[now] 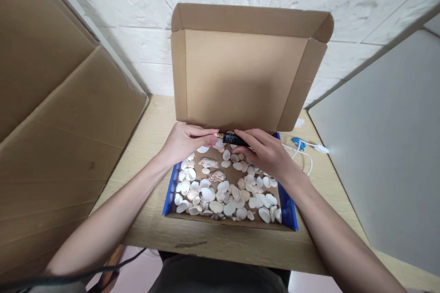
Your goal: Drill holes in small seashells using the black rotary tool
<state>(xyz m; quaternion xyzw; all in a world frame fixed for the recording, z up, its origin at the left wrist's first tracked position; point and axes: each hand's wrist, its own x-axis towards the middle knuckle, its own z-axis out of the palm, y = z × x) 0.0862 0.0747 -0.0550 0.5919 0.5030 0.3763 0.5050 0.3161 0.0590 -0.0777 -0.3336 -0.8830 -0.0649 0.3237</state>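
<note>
An open cardboard box [290, 213] with blue sides lies on the wooden table, its lid [244, 78] standing up against the wall. Inside lie several white and pale seashells [223, 190]. My right hand [266, 151] grips a small black tube [233, 139] above the box's far end. My left hand [185, 142] pinches the tube's gold-tipped left end with fingers closed.
A large cardboard sheet [58, 123] leans at the left. A grey panel [385, 146] stands at the right. A white cable with a blue connector [302, 145] lies on the table [220, 242] right of the box. White brick wall behind.
</note>
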